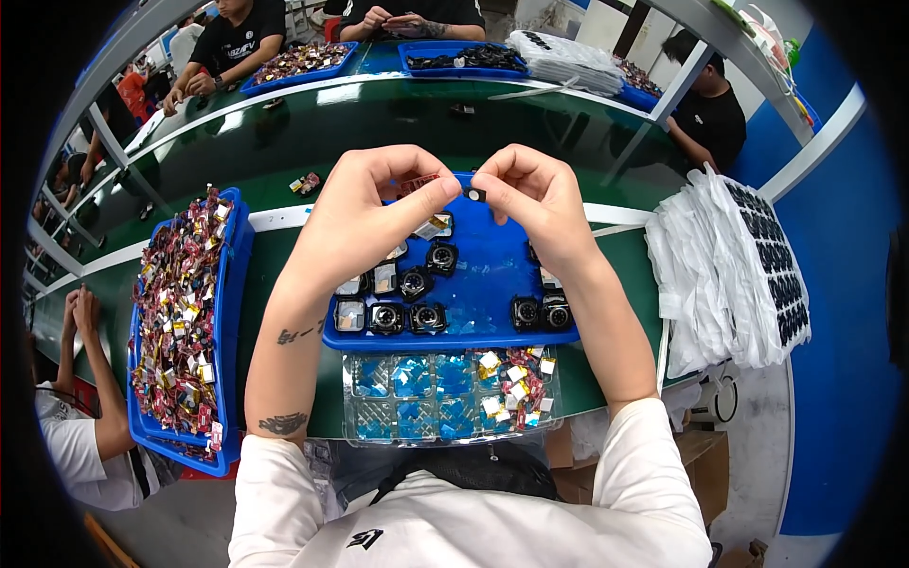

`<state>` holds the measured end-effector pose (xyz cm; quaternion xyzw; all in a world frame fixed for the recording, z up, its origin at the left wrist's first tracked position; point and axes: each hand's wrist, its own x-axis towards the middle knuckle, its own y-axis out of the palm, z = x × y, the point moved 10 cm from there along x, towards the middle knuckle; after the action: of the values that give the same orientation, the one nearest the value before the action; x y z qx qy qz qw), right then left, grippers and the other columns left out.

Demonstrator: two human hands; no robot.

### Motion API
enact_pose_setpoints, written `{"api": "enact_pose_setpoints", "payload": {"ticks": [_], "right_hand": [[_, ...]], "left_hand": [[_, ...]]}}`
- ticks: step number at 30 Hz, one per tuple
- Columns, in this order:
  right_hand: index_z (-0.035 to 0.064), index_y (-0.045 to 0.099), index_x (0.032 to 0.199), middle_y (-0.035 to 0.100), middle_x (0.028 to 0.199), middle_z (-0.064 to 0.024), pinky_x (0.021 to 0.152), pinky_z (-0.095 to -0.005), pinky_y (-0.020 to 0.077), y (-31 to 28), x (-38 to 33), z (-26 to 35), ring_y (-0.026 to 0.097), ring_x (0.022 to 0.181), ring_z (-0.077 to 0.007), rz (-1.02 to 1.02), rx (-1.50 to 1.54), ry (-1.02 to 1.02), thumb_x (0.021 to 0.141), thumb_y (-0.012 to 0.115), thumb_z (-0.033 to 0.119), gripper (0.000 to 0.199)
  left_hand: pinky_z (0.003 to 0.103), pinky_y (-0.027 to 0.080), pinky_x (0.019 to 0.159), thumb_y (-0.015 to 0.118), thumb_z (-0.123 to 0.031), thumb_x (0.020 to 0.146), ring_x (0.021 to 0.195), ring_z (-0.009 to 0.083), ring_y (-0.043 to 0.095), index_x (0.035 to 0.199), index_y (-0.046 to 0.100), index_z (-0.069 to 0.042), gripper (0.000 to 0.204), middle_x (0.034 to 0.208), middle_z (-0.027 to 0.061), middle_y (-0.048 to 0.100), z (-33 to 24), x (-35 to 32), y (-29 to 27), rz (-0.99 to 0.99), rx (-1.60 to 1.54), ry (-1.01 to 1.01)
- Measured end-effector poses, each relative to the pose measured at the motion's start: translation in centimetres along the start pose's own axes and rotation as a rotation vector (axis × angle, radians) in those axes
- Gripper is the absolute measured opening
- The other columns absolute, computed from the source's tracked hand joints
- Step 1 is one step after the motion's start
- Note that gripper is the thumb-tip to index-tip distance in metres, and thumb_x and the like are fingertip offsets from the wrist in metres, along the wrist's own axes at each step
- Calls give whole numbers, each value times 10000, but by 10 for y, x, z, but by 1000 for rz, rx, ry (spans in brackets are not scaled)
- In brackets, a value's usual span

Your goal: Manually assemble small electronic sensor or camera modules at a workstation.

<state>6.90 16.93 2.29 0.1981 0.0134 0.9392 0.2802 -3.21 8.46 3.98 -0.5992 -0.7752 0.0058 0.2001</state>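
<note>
My left hand point(393, 204) pinches a small red circuit board point(417, 185), partly hidden behind the fingers. Close beside it, thumb and forefinger of my right hand point(532, 194) grip a small black part with a round white face point(474, 194). Whether the two pieces are joined I cannot tell. Both hands are raised over a blue tray point(478, 275). Several black watch-like cases point(415, 283) lie in its left half, some with a silvery block inside. A few more cases point(557, 310) sit at its right edge.
Before me lies a clear compartment tray point(355, 426) with blue film pieces point(414, 376) and circuit boards with white blocks point(516, 388). A blue bin point(237, 284) heaped with boards stands left; stacked white-wrapped trays point(701, 275) stand right. Co-workers sit across the green conveyor point(379, 118).
</note>
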Motion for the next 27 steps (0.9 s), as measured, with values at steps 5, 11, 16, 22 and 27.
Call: {"api": "enact_pose_setpoints", "payload": {"ticks": [5,11,16,22,27], "right_hand": [[63,645,971,557,811,-73,667,-375,499,-20,8,-2,609,748,-212,-177,-1330,-260,721,600,-38,273],[98,643,945,594,1015,-78,830,-374,460,1,1,-42,552,1015,-271,155,-1476,-152,747,559,-10,241],[88,585,1154,593,1092,-55,853,-393,462,34,-21,-77,534,1002,-261,554,-1277,-6,737,586,-64,443],[90,642,1077,590,1026,-52,855,-388,461,35,-20,-81,517,1010,-246,578,-1432,-11,742,672,46,339],[58,669,1005,622,891,-79,773,-357,485,36,-11,-69,587,870,-211,484,-1390,-136,799,666,128,218]], "left_hand": [[165,430,651,659,-127,875,747,26,552,895,655,21,149,799,-7,631,-15,-1,-16,-107,85,113],[178,444,667,665,-124,865,746,37,562,887,657,25,151,798,3,637,-13,-2,-16,-105,81,105],[200,451,670,678,-123,846,738,53,567,884,665,21,149,798,20,645,-15,-1,-7,-23,140,144],[198,449,663,679,-106,842,729,54,561,877,667,22,133,794,18,641,-16,-1,-6,-22,150,151],[177,434,648,676,-71,836,720,49,550,862,664,20,95,774,3,624,-18,-3,-18,-95,100,142]]}}
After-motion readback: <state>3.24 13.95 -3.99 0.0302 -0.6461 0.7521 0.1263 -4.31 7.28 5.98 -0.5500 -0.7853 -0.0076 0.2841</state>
